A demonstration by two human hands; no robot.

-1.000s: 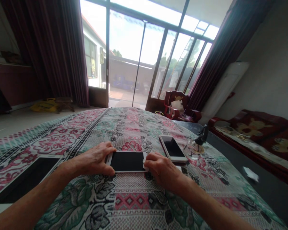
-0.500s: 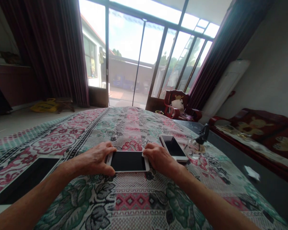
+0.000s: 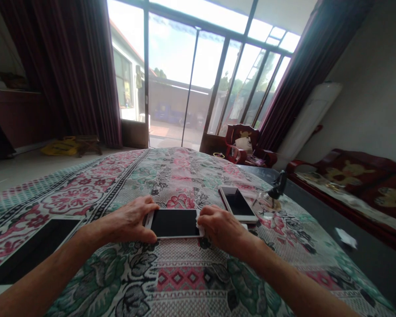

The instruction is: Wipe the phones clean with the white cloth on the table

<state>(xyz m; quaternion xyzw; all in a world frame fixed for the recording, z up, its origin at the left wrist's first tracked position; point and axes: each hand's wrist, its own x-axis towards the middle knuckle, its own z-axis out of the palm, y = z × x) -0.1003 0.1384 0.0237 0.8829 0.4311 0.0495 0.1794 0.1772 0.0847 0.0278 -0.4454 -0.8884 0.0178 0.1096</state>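
Note:
A white smartphone (image 3: 175, 223) with a dark screen lies sideways on the patterned tablecloth. My left hand (image 3: 137, 221) grips its left end, with the thumb at the near edge and the fingers at the far edge. Pinched in the closed fingers of my right hand (image 3: 219, 226) is a small white tissue (image 3: 199, 223), pressed on the phone's right end. Most of the tissue is hidden by the fingers. Just beyond my right hand rests a second white phone (image 3: 238, 203), apparently stacked on something. A clear spray bottle (image 3: 267, 203) with a black nozzle stands beside it.
At the left, a white tablet (image 3: 33, 251) with a dark screen lies partly behind my left forearm. The tablecloth (image 3: 181, 259) covers the table. A crumpled white tissue (image 3: 346, 237) lies on a dark surface at the right, near a red wooden sofa (image 3: 346, 169).
My right hand has slid a little towards me along the phone's right end, and more of the tissue shows. My left hand keeps its hold on the phone.

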